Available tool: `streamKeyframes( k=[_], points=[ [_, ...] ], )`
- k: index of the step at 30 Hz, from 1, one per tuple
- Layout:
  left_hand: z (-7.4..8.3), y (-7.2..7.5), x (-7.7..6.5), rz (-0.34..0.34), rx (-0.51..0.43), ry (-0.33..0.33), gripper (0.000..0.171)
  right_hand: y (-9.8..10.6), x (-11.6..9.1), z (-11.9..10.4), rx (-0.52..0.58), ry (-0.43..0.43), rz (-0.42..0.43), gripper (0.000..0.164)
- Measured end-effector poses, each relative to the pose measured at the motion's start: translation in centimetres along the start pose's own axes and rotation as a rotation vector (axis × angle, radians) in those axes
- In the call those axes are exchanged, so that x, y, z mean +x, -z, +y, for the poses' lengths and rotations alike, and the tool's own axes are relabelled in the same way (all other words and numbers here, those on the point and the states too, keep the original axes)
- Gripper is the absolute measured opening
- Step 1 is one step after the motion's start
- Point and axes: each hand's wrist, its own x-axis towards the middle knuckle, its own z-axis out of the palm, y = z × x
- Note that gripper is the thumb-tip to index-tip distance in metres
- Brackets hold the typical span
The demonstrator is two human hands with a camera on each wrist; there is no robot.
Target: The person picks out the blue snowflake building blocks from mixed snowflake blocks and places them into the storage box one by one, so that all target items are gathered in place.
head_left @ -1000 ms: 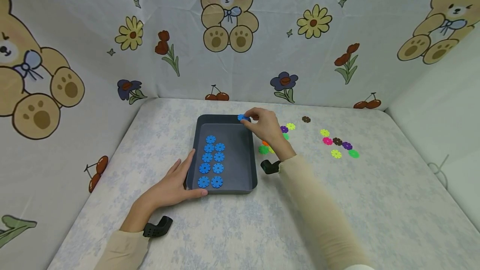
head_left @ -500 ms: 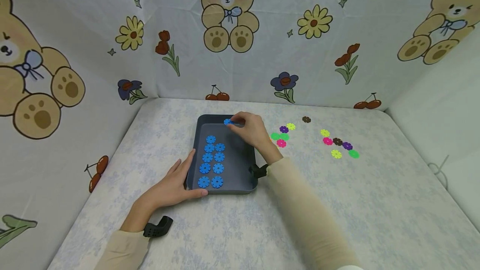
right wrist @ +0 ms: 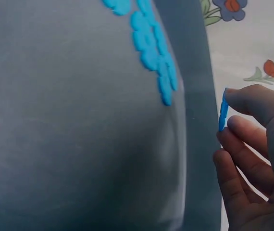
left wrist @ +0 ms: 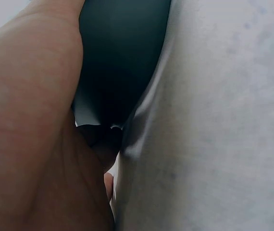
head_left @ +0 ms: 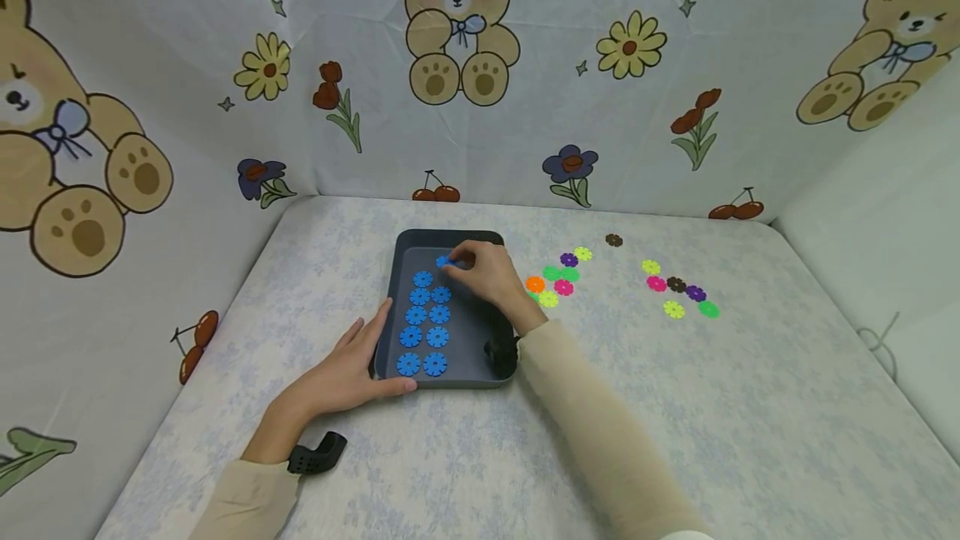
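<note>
In the head view a dark grey tray [head_left: 480,357] lies on the table with several blue notched plastic discs [head_left: 416,315] in two columns on its left half. My right hand [head_left: 487,273] is over the tray's far part and pinches one blue disc [right wrist: 224,110] between thumb and fingertips, held edge-on in the right wrist view. My left hand [head_left: 337,377] rests against the tray's near left corner, fingers along the left side and thumb at the front rim. The left wrist view shows this hand close beside the dark tray wall [left wrist: 122,57].
Right of the tray lies a loose group of notched discs in orange [head_left: 535,284], green, yellow, pink and purple. Farther right is another mixed group with a pink disc [head_left: 656,283]. A brown disc [head_left: 613,240] lies near the back. A printed cloth [head_left: 525,148] hangs behind the table.
My right hand has moved left and nearer, from the tray's far right corner to above its inside, carrying the blue disc toward the columns. The left hand has stayed in place.
</note>
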Motion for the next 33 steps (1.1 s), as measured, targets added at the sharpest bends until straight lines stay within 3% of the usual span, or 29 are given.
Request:
streamKeyframes(
  k=[20,33],
  points=[
    [-0.1,-0.1,0.1,-0.002,-0.001,-0.007,0.128,-1.6,0.3,0.3,-0.151,0.007,-0.096,0.024],
    [-0.1,-0.1,0.2,0.002,0.004,-0.015,0.128,-1.3,0.2,0.1,-0.147,0.013,-0.093,0.027]
  ],
)
